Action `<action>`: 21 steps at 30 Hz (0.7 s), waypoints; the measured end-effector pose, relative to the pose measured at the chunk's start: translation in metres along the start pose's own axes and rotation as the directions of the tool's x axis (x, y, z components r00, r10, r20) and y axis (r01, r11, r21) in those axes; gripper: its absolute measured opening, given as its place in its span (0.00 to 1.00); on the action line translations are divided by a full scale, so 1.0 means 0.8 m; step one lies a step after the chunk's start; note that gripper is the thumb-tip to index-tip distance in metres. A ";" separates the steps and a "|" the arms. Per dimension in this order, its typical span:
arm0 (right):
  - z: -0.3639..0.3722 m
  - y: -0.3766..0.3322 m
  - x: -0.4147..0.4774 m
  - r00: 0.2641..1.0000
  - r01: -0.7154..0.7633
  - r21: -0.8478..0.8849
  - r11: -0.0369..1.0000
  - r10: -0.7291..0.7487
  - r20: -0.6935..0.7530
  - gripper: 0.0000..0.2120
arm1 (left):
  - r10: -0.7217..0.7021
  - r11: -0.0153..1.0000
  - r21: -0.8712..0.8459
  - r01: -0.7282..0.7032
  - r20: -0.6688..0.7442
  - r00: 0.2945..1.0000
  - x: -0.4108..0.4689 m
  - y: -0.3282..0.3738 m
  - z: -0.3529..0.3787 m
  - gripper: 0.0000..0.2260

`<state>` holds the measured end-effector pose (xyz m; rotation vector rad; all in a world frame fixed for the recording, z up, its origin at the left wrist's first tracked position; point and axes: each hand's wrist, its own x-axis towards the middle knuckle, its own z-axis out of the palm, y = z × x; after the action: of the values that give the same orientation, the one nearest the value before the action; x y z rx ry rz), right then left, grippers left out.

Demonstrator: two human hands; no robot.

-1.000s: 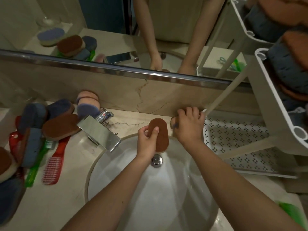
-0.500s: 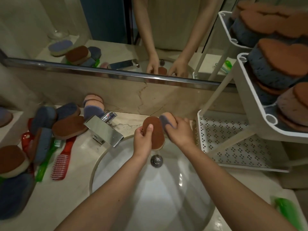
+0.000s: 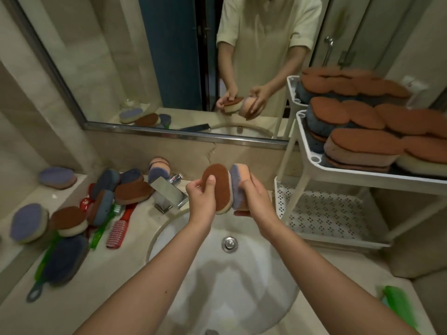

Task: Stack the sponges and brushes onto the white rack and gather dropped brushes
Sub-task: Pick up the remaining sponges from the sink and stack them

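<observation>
Over the sink [image 3: 244, 301] I see my left hand [image 3: 202, 201] curled round a brown-topped sponge [image 3: 219, 187], thumb on its face. Touching it, my right hand [image 3: 256, 201] grips a purple sponge [image 3: 238, 187]. Beyond, at right, the white rack [image 3: 362, 177] carries stacked sponges [image 3: 362, 146].

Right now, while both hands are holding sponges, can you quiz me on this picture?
1. True or false: the left hand holds a brown-topped sponge.
2. What does the right hand hold? A) a cup B) a purple sponge C) nothing
3. Fill in: the red brush lies on the person's ___ side of the sink.
Key: 1 true; 2 B; 3 left.
</observation>
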<state>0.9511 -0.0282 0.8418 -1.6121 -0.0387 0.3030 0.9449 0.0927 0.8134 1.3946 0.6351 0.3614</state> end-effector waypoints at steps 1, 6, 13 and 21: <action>-0.005 -0.009 -0.010 1.000 -0.014 -0.001 1.000 0.014 0.028 0.19 | 0.001 1.000 -0.008 -0.001 0.002 1.000 -0.008 0.010 -0.001 0.13; -0.027 -0.057 -0.050 0.991 0.037 0.008 0.999 -0.038 0.126 0.27 | 0.084 0.996 -0.008 -0.084 -0.009 0.996 -0.055 0.065 -0.003 0.12; -0.070 -0.108 -0.094 0.985 0.148 0.106 0.983 -0.156 0.074 0.21 | 0.191 0.981 0.014 -0.192 0.061 0.980 -0.119 0.124 0.013 0.16; -0.151 -0.152 -0.116 0.956 0.293 0.156 0.943 -0.291 -0.040 0.10 | 0.371 0.925 -0.017 -0.380 0.251 0.894 -0.183 0.161 0.057 0.24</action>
<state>0.9072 -0.1567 0.9815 -1.4249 -0.2337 0.0605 0.8746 -0.0093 0.9710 1.5653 0.1592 0.4735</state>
